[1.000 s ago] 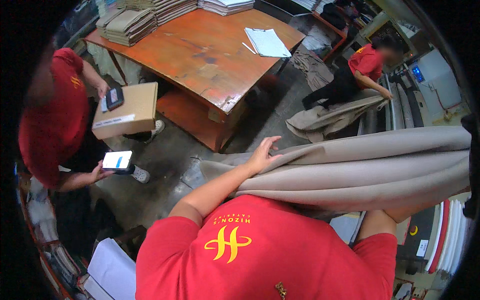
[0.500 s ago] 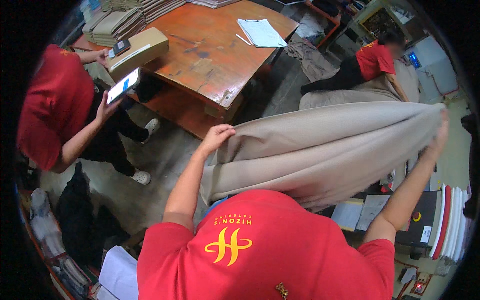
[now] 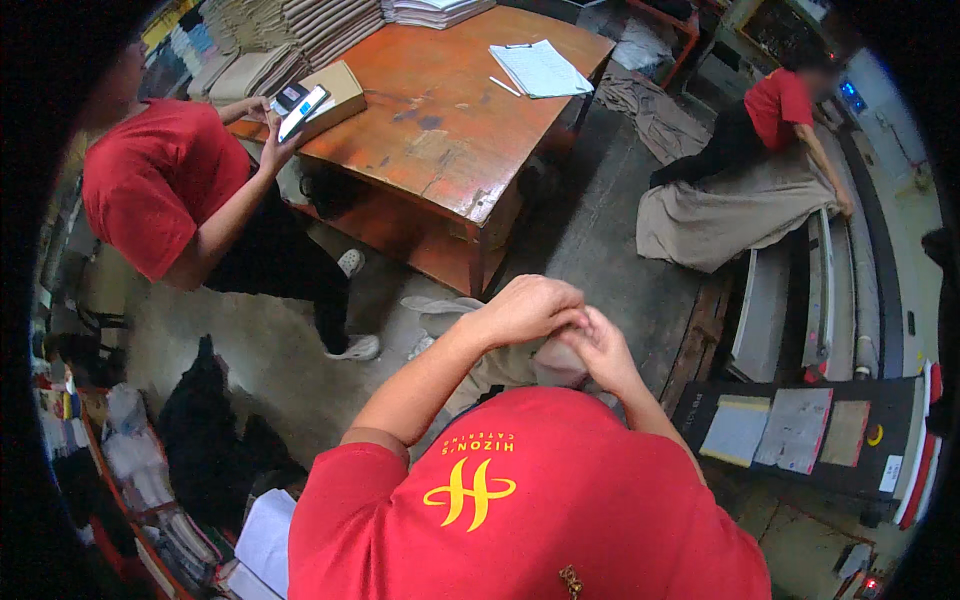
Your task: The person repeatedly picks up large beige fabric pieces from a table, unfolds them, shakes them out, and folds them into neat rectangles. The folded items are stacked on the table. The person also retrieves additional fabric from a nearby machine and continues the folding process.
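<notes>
My left hand and my right hand meet in front of my chest, fingers closed and touching. Between and below them hangs a beige cloth, gathered together. My hands, arms and shirt hide most of it, and its gripped edge cannot be made out clearly. A lighter fold of fabric shows past my left wrist, above the floor.
A wooden table holds folded cloth stacks, a cardboard box and a clipboard. A person with a phone stands left. At far right another person handles beige fabric beside a long machine.
My hands were spread wide with the cloth stretched between them; they have come together, and the cloth now hangs below. The person at left has drawn the phone closer to the box.
</notes>
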Tool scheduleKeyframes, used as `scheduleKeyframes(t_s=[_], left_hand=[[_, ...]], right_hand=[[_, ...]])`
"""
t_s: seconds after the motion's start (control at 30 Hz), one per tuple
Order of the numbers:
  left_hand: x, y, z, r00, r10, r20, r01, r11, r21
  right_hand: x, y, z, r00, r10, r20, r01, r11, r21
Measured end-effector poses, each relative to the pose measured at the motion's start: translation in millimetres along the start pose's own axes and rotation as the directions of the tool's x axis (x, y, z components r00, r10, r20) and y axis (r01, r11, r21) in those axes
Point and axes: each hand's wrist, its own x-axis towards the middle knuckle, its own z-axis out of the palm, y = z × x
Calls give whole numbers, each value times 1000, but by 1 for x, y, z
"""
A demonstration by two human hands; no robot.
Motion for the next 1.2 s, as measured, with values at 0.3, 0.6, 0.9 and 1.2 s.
scheduleKeyframes(t_s=[0.3, 0.6, 0.9, 1.2], left_hand=[[-23, -18, 40, 929, -282, 239, 363, 580, -729], [-130, -71, 126, 794, -573, 203, 573, 594, -564], [-157, -91, 125, 573, -813, 98, 644, 373, -668], [-25, -17, 47, 944, -259, 204, 288, 949, -131]], right_hand=[[-4, -50, -37, 973, -148, -177, 177, 971, 160], [-5, -131, -79, 791, -411, -454, 465, 885, 9], [20, -123, -244, 428, -408, -807, 346, 898, -271], [-22, 37, -73, 972, 133, 192, -106, 984, -142]])
